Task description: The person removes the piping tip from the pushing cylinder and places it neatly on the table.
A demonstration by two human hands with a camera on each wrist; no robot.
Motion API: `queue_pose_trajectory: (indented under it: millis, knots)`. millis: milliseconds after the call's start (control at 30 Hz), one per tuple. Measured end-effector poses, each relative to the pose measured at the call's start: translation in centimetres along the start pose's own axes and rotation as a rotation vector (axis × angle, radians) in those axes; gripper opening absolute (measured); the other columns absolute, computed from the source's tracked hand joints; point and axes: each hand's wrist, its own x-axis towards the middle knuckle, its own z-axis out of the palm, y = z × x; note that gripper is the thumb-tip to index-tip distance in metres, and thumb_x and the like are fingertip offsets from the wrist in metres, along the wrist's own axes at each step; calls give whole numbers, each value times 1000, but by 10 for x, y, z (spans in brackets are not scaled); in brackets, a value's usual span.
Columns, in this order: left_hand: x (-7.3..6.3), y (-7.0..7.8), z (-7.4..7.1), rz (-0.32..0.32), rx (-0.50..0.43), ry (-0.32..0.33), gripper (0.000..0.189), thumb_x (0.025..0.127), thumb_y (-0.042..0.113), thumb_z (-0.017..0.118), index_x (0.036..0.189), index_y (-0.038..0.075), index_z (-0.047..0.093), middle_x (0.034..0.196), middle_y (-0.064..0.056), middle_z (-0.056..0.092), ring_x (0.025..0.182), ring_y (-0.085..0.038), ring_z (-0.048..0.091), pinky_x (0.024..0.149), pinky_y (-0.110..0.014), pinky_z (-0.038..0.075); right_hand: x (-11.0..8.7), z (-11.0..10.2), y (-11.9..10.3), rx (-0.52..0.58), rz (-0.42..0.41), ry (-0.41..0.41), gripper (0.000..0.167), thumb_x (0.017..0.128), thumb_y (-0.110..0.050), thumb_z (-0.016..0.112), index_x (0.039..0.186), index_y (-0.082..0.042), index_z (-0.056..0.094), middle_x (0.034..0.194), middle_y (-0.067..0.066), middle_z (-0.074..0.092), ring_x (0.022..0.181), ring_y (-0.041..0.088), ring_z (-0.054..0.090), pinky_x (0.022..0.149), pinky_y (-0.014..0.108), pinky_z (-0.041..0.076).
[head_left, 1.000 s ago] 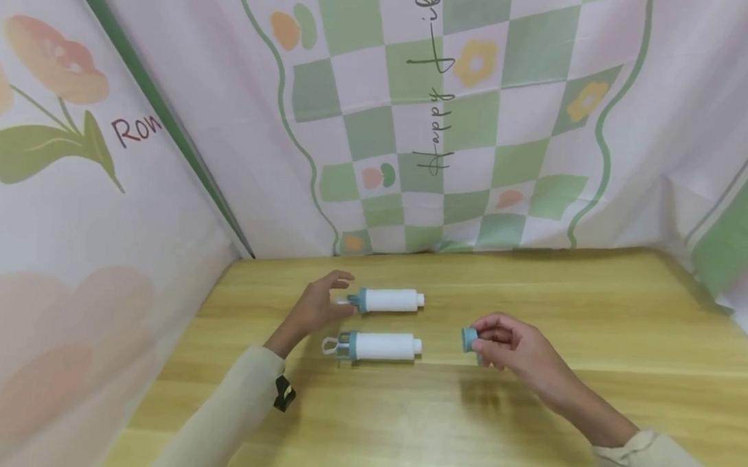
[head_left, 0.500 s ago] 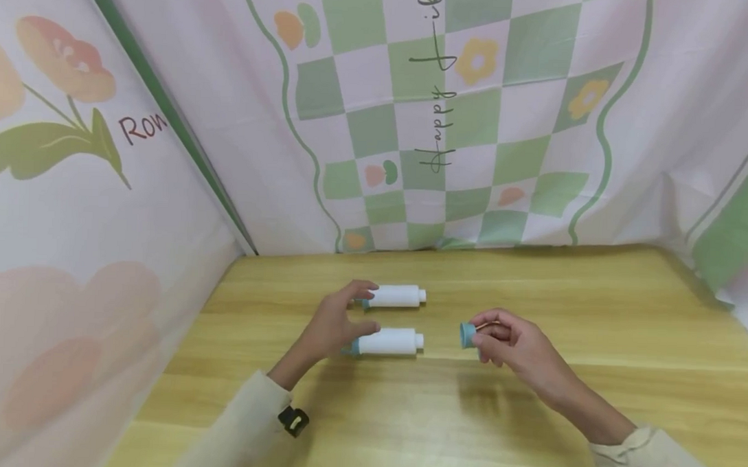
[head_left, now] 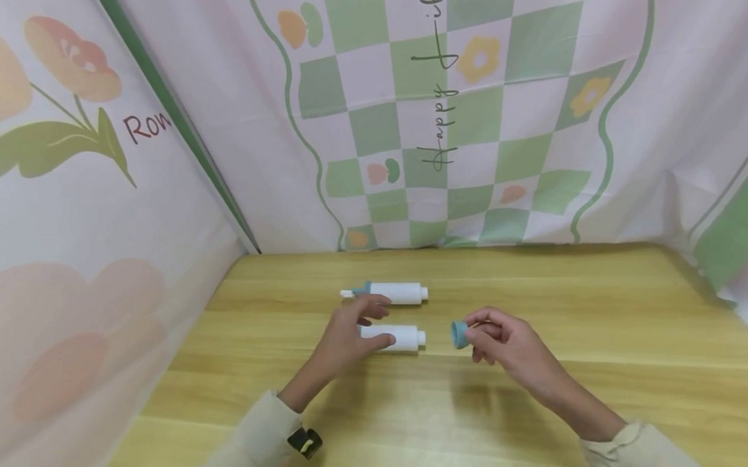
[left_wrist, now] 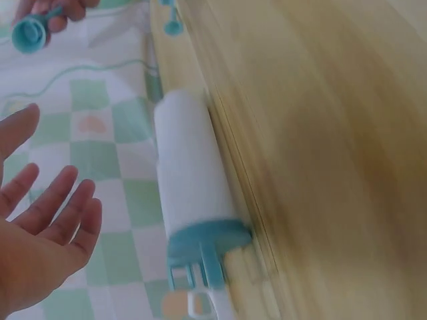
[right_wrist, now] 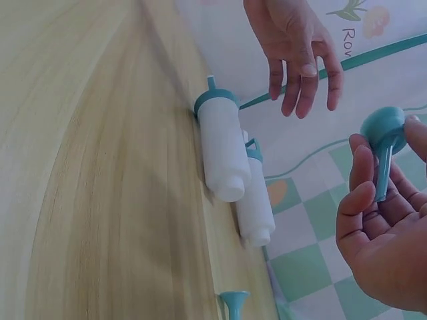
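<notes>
My right hand (head_left: 518, 352) pinches a small teal funnel-shaped piece (right_wrist: 384, 130) by its rim, with its thin stem along the fingers and its wide mouth facing left. My left hand (head_left: 348, 336) hovers over the nearer white cylinder (head_left: 407, 338), fingers spread and slightly bent, holding nothing. In the left wrist view that hand (left_wrist: 50, 240) stands apart from a white cylinder (left_wrist: 193, 160) with a teal end cap (left_wrist: 208, 240). A second white cylinder (head_left: 398, 293) lies parallel behind the first, its narrow neck pointing right and its teal end left.
Another teal funnel-shaped piece (right_wrist: 233, 303) stands on the wooden table (right_wrist: 100, 167); in the head view it is hidden by the right hand. A printed curtain (head_left: 427, 125) hangs along the table's back edge, and another flowered cloth (head_left: 101, 265) closes off the left side.
My left hand has moved from the farther cylinder's teal end toward the front right, over the nearer cylinder. My right hand has drawn slightly left with the teal funnel-shaped piece.
</notes>
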Motion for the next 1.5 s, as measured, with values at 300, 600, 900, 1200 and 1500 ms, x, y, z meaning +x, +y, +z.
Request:
queue_pose_trajectory:
  millis: [300, 600, 900, 1200, 1500]
  knots:
    - [2, 18, 29, 58, -111, 29, 43, 80, 6, 83, 119, 8, 64, 102, -8, 72, 95, -31, 68, 84, -44, 56, -3, 0, -2, -43, 28, -2, 29, 103, -23, 58, 119, 2, 58, 87, 8, 69, 75, 26, 63, 58, 28, 47]
    - [6, 31, 49, 86, -154, 2, 46, 80, 5, 84, 121, 4, 63, 104, -10, 72, 94, -24, 69, 84, -31, 55, -2, 6, -2, -46, 7, -11, 26, 103, -22, 58, 114, 1, 60, 84, 7, 70, 74, 22, 64, 60, 29, 49]
    - [2, 40, 58, 98, -175, 7, 43, 81, 8, 84, 119, 5, 62, 102, -9, 71, 92, -21, 69, 84, -28, 55, -2, 10, -5, -37, 27, -14, 26, 102, -24, 60, 111, 1, 61, 84, 10, 69, 72, 21, 64, 55, 27, 46]
    - [-3, 41, 67, 117, -193, 32, 38, 80, 6, 84, 113, 7, 65, 98, 1, 71, 88, -17, 70, 80, -26, 55, -4, 13, -2, -22, 3, -49, 25, 103, -21, 58, 111, 2, 61, 85, 12, 68, 71, 22, 63, 52, 25, 43]
    - [-2, 43, 67, 137, -190, 55, 35, 80, 6, 84, 111, 7, 66, 97, 2, 71, 86, -18, 70, 78, -27, 56, -5, 13, 0, -21, -15, -42, 25, 104, -20, 57, 115, 2, 59, 81, 8, 68, 72, 22, 62, 56, 28, 46]
